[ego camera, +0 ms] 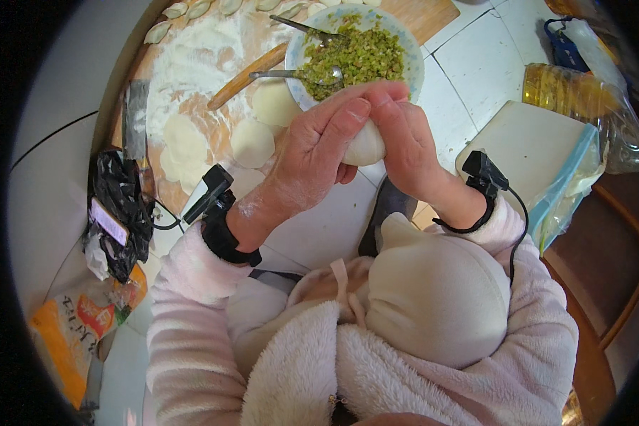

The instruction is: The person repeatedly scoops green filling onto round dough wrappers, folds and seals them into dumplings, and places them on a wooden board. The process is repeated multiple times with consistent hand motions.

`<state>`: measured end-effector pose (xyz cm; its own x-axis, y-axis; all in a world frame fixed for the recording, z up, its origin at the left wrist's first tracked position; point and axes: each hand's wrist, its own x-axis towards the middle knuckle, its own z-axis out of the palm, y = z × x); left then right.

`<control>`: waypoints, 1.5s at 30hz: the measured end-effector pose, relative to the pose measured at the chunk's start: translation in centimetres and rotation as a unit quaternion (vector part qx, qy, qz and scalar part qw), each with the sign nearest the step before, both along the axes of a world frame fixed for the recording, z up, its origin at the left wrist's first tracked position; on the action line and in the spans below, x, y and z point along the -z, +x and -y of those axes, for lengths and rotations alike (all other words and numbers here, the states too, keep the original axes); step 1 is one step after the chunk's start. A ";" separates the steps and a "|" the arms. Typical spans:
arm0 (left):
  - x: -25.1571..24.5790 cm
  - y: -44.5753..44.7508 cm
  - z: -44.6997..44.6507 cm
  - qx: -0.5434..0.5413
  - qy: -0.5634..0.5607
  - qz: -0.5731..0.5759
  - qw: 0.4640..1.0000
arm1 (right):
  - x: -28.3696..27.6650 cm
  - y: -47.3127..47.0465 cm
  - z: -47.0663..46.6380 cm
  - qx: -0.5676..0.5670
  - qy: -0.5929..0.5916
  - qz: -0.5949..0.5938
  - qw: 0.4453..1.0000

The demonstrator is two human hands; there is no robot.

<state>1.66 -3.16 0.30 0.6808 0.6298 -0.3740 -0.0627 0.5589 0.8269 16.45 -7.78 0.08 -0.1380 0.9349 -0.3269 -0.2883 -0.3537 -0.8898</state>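
Both my hands are cupped together over a folded dumpling [364,145] of pale dough, just in front of a bowl's near rim. My left hand [314,144] presses its thumb side along the dough, with flour on the wrist. From the other side my right hand [412,144] closes on the same dumpling, the fingertips meeting at the top. The patterned bowl [416,69] holds chopped green filling [373,56], a metal spoon [298,74] and a second utensil [306,27]. Round dough wrappers [252,142] lie on the floured board [223,128], beside a wooden rolling pin [250,74].
Shaped dumplings [198,8] line the board's far edge. A cleaver [135,120] lies at its left, near a black plastic bag [118,181] and a phone [109,221]. At right are a white lidded box [527,138] and a large oil bottle [570,101].
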 end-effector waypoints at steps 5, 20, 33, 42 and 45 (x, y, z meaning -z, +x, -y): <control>-0.1 -0.4 0.7 -0.004 0.013 0.008 1.000 | -0.1 -0.5 0.4 -0.014 0.005 0.039 0.999; 5.2 -2.3 -3.4 -0.124 0.137 0.013 0.983 | 3.5 7.0 -8.8 -0.031 -0.038 0.409 0.911; 6.3 -7.2 0.0 -0.102 0.069 -0.126 0.984 | 20.5 14.0 -25.5 0.045 0.259 0.758 0.597; 7.4 -9.1 -0.3 -0.125 0.077 -0.184 0.972 | 20.2 15.4 -25.6 -0.004 0.223 0.796 0.563; 7.3 -11.9 0.5 -0.045 0.177 -0.275 0.944 | 19.7 16.0 -26.0 -0.054 0.214 0.817 0.532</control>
<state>-10.21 -3.67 -6.99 0.3826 0.8280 -0.4098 0.3964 0.2535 0.8824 32.42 18.17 -19.60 -0.0564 0.9876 0.1463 0.9962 0.0459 0.0741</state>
